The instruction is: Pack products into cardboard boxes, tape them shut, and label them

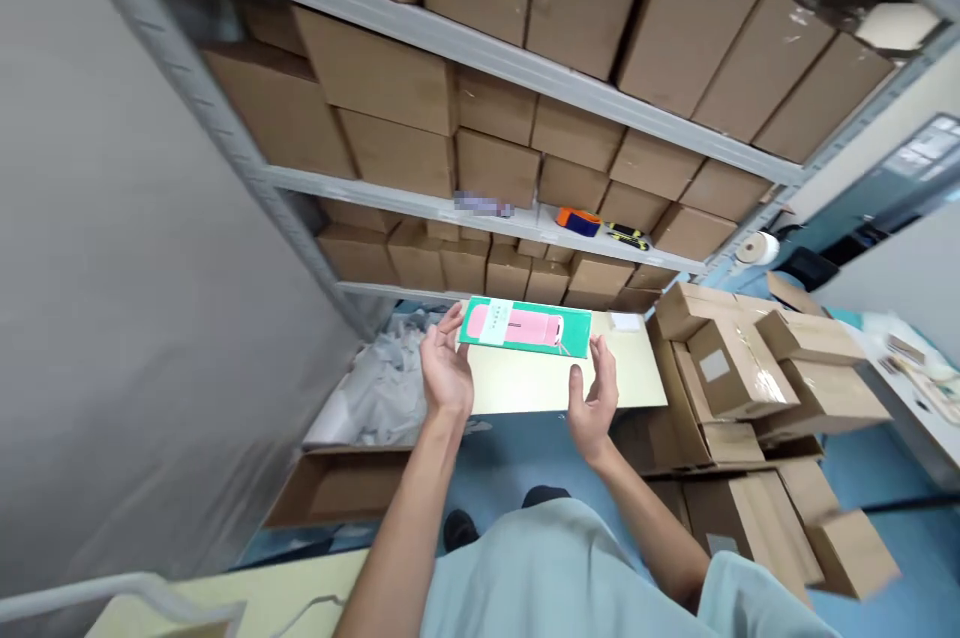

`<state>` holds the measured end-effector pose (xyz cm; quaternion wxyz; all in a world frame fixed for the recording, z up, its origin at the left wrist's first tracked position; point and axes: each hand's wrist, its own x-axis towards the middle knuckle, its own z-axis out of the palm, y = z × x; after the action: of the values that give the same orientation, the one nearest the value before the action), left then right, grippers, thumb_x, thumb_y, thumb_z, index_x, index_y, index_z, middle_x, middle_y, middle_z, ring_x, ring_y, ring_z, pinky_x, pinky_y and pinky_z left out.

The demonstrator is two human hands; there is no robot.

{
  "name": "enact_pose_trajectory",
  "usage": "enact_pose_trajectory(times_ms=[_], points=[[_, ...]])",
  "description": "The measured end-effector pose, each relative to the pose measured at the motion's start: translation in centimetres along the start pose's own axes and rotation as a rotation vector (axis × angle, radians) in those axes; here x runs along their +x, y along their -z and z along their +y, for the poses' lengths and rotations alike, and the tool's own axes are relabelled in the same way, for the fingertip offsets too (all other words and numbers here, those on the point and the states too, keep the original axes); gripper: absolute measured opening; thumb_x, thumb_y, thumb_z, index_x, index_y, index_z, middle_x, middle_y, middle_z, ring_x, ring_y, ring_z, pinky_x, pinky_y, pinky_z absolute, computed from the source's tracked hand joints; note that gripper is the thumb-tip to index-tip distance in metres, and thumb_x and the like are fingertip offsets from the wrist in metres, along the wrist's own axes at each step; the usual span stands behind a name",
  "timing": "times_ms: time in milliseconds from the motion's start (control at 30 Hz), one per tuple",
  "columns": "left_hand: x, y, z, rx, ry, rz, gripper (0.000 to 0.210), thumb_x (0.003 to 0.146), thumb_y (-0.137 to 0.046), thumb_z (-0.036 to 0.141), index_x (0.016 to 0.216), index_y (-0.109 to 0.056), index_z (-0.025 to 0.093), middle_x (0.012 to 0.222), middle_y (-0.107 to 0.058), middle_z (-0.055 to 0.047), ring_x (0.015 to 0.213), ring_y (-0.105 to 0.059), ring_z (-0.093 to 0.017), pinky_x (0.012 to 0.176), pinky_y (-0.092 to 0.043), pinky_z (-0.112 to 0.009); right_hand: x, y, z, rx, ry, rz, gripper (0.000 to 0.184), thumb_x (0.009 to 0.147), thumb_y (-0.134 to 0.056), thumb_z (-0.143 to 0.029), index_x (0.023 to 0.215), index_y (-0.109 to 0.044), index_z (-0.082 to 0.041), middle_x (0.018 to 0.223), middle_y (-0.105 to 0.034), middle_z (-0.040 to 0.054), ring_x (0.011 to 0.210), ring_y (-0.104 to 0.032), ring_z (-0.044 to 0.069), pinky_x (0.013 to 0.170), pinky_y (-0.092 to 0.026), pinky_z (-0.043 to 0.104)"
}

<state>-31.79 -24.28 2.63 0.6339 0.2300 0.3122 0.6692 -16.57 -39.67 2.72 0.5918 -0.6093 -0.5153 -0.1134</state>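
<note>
A flat green package [574,330] with a pink pouch-like item pictured or showing on its front, and a pale label [496,322] near its left end, is tilted up above the cream tabletop. My left hand [448,368] is at its left end, fingers behind and thumb by the lower edge, gripping it. By the lower right corner is my right hand [595,398], thumb and fingers apart. Its fingertips are close to the package edge; whether they touch it, I cannot tell.
Metal shelving [517,28] full of cardboard boxes rises behind the table [510,388]. An orange and blue roll [578,221] and yellow-black cutters [628,236] lie on a shelf. Stacked cartons [739,368] stand at right; an open carton [337,488] and white plastic wrapping [386,383] are at left.
</note>
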Motion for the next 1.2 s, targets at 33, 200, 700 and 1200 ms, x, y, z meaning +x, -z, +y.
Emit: enact_pose_trajectory(times_ms=[33,200,700,1200], points=[[0.3,-0.2,-0.6,0.012,0.023,-0.033,0.042,0.096,-0.064,0.063,0.092,-0.08,0.024,0.152,-0.075,-0.008,0.147,-0.064,-0.03,0.106,-0.056,-0.036,0.0,0.1,0.2,-0.001,-0.033,0.023,0.059,0.116,-0.055,-0.034,0.175,-0.045,-0.033,0.159,-0.068,0.0163,0.151,-0.065,0.031,0.125,-0.055,0.059],[0.6,-1.9,-3.5,0.011,0.116,-0.163,0.041,0.096,-0.065,0.062,0.092,-0.081,0.025,0.146,-0.078,-0.01,0.151,-0.062,-0.032,0.118,-0.052,-0.041,0.8,1.2,1.8,-0.012,-0.332,0.101,0.07,0.114,-0.057,-0.052,0.175,-0.046,-0.022,0.156,-0.068,0.0214,0.144,-0.069,0.03,0.122,-0.057,0.052],[1.6,-8.1,-14.0,0.463,0.046,-0.528,0.038,0.094,-0.075,0.059,0.084,-0.084,0.024,0.154,-0.072,-0.015,0.157,-0.054,-0.039,0.142,-0.026,-0.053,1.5,2.7,20.1,0.321,-1.306,0.289,0.076,0.084,-0.079,-0.062,0.149,-0.062,-0.028,0.122,-0.077,0.0075,0.098,-0.074,0.019,0.093,-0.06,0.034],[4.8,-12.4,-19.6,0.633,0.291,-0.327,0.034,0.064,-0.098,0.016,0.095,-0.088,0.026,0.132,-0.075,-0.014,0.146,-0.062,-0.041,0.13,-0.047,-0.053,2.4,-3.2,31.7,0.608,-1.895,-0.125,0.035,0.076,-0.088,-0.046,0.1,-0.07,-0.026,0.097,-0.077,-0.001,0.078,-0.067,0.016,0.081,-0.053,0.03]])
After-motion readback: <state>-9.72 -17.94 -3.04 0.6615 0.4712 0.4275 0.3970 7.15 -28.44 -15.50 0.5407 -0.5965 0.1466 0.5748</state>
